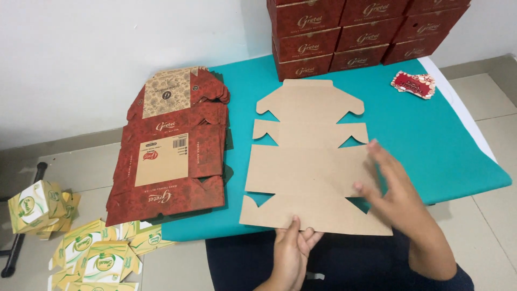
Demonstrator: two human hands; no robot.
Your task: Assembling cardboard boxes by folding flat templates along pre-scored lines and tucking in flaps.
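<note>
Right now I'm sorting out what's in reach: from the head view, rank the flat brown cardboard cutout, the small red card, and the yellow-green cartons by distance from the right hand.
1. Flat brown cardboard cutout: under the right hand, touching it, on the teal mat.
2. Small red card: beyond the hand, at the mat's far right.
3. Yellow-green cartons: far left, on the floor.

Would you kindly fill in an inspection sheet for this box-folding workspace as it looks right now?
Surface: teal mat over a white table.
Job's things: flat brown box blank, plain side up, lying at the near edge.
Clutter: stack of printed red blanks to the left; small red card far right.
Grippers: left hand pinches the blank's near edge; right hand rests open on its right side.
Cables: nothing seen.
Surroundings: stacked red boxes against the wall; yellow-green cartons on the floor.
</note>
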